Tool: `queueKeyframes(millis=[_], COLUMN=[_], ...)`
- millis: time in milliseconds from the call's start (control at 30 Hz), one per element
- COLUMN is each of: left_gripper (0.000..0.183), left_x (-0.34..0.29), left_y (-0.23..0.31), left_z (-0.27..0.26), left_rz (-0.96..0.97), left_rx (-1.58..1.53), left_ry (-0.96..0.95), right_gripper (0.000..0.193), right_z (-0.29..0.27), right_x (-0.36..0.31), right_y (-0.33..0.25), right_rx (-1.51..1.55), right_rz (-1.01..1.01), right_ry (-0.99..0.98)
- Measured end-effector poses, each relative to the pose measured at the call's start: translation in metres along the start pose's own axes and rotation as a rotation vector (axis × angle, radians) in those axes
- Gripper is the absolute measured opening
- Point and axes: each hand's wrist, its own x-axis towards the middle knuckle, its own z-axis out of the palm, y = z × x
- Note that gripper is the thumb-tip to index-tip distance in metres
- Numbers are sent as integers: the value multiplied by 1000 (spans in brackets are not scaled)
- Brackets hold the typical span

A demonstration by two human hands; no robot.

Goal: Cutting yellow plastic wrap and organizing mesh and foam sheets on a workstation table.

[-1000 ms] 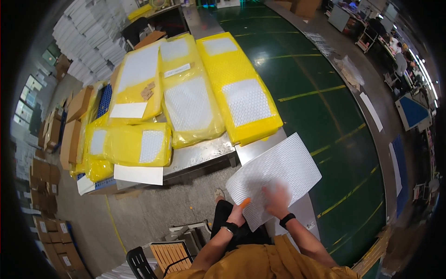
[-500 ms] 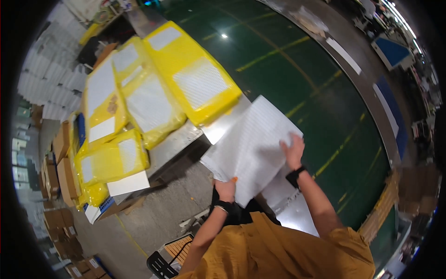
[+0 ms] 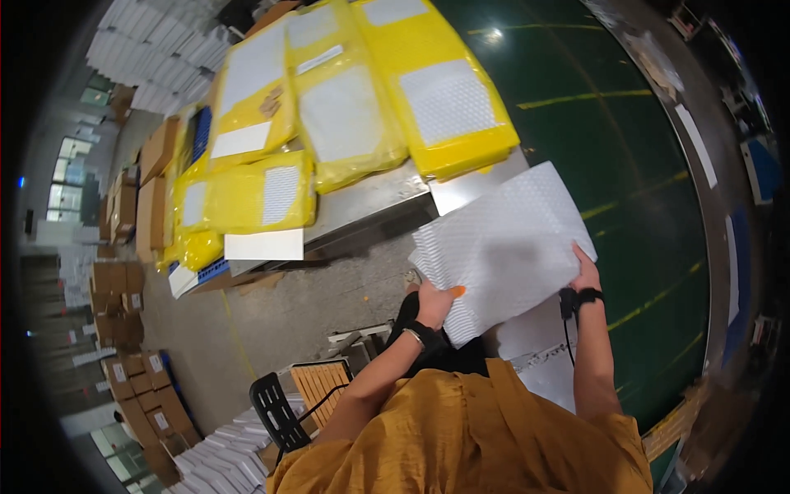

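The white stack (image 3: 506, 243) is dimpled, the green surface (image 3: 646, 247) yellow-striped.

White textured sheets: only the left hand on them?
No, the left hand grips the white textured sheets near their left end, while the right hand touches their right edge.

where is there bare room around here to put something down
Widest: the green surface, between the white textured sheeting, held by left hand and right hand, and the grey strip at right. Narrower: the metal table, between the yellow packs and its front edge. Crowded: farther back on that table, where the packs lie close together.
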Motion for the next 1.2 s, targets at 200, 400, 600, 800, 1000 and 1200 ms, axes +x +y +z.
queueKeyframes(millis=[200,400,600,800,1000,1200], left_gripper=[39,38,32,33,36,43], left_x=[-9,-34,-57,-14,85,204], left_y=[50,113,150,204,267,217], left_z=[-25,-98,-170,-267,-356,-446], left_rz=[-8,22,49,241,265,18], left_rx=[55,199,143,149,348,190], left_ry=[-107,-162,9,239,265,323], right_gripper=[41,47,40,49,46,37], right_z=[12,111,234,384,471,468], right_x=[-47,-116,-147,-115,-9,80], right_y=[58,81,99,128,195,260], right_rx=[-865,-973,-64,-47,78,-175], right_rz=[-771,-948,-420,-357,-231,121], right_ry=[-91,-202,-139,-359,-366,-32])
